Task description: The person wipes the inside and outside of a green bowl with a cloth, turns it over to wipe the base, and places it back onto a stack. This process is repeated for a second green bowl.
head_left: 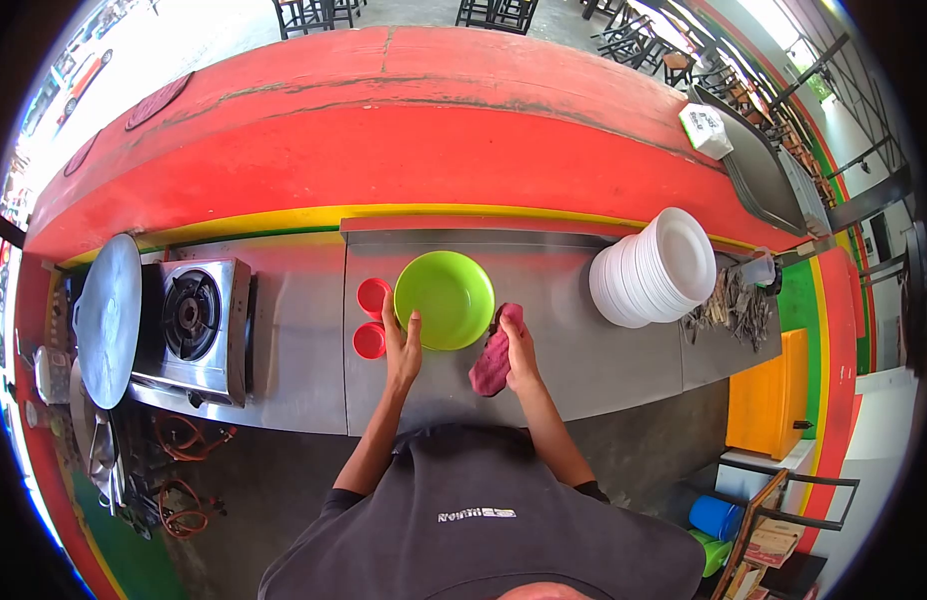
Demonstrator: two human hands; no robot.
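A lime-green bowl [447, 298] is in front of me over the steel counter, its inside facing up. My left hand [404, 345] grips its left side, with the fingers along the outer wall and the thumb at the rim. Two small red cups [370, 340] sit just left of the bowl, close to my left fingers. A dark red cloth [491, 362] is bunched in my right hand [522, 355], to the lower right of the bowl. The cloth's upper end comes near the bowl's right rim.
Stacked white plates [639, 275] lean at the right, with a pile of cutlery [732, 308] beyond them. A gas stove [196, 325] and a large round metal pan [110, 320] occupy the left. A red ledge [384, 150] runs along the counter's back, carrying a tissue pack [706, 131].
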